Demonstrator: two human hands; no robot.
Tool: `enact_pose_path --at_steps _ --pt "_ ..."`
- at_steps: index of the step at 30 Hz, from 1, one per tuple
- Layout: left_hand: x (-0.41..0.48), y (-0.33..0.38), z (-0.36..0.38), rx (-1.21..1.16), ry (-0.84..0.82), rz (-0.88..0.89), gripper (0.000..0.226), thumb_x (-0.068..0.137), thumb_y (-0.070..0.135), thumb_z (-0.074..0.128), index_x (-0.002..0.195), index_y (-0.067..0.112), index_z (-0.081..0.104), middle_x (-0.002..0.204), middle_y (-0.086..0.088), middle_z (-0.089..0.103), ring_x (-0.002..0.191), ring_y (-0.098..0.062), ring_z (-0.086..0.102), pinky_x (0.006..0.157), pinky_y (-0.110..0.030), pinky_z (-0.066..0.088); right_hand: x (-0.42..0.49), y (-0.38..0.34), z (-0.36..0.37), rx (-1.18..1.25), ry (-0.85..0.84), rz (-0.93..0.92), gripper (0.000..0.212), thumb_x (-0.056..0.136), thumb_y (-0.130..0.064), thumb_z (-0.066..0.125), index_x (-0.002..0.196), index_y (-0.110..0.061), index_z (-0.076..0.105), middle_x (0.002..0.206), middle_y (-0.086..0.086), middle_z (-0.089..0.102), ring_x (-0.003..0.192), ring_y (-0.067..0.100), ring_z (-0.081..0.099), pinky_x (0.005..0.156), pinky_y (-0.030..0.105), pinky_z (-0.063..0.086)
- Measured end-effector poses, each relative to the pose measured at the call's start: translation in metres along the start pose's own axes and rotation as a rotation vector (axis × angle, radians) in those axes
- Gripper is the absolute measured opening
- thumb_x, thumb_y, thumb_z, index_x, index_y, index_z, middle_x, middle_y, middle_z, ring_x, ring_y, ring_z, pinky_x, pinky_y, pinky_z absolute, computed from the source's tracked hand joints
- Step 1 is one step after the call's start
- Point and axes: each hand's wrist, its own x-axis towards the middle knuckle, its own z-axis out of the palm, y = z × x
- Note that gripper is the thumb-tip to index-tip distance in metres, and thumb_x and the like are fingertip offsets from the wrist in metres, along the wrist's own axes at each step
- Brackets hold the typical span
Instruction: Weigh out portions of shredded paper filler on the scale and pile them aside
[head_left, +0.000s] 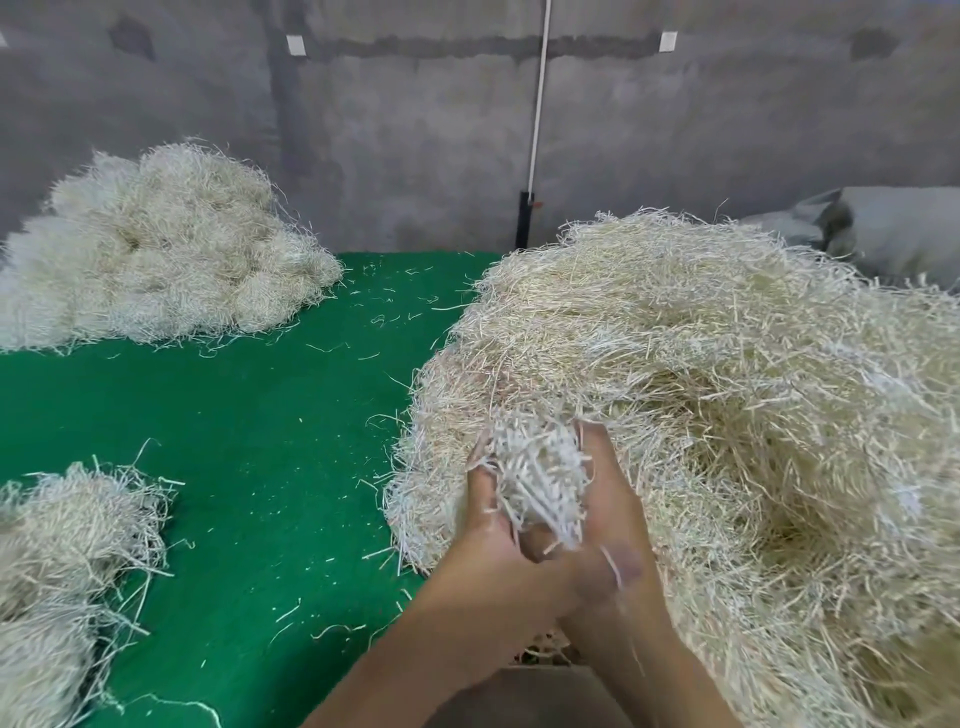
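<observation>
A big heap of cream shredded paper filler (727, 395) covers the right half of the green table (249, 426). At its near left edge my left hand (485, 525) and my right hand (613, 514) are cupped together around a clump of paper shreds (540, 483), holding it between the palms. Another pile of shredded paper (156, 244) lies at the far left. A smaller pile (67, 551) sits at the near left edge. No scale is visible in the view.
A grey concrete wall (415, 130) stands behind the table, with a white pole (537, 114) in front of it. A grey sack (893, 234) lies at the far right. Loose paper strands are scattered over the green surface.
</observation>
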Motion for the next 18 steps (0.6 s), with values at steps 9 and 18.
enact_pose_path --at_steps 9,18 --pt "0.013 -0.007 -0.029 -0.714 0.170 -0.035 0.104 0.061 0.040 0.087 0.149 0.016 0.037 0.153 -0.003 0.040 0.142 -0.022 0.034 0.102 -0.039 0.038 -0.013 -0.007 -0.014 -0.312 -0.317 -0.231 0.091 0.080 -0.037 0.073 0.134 -0.077 0.012 0.147 -0.051 -0.006 0.138 -0.019 0.008 0.116 0.048 0.009" --pt "0.005 0.011 -0.041 0.045 0.516 0.692 0.058 0.060 -0.013 0.069 0.073 0.044 0.070 0.124 -0.012 0.055 0.099 0.008 0.060 0.072 -0.003 0.046 -0.020 -0.023 -0.016 -0.029 -0.186 -0.206 0.077 0.064 -0.061 0.075 0.129 -0.073 0.033 0.129 -0.044 0.047 0.114 -0.014 0.053 0.081 0.016 0.054"
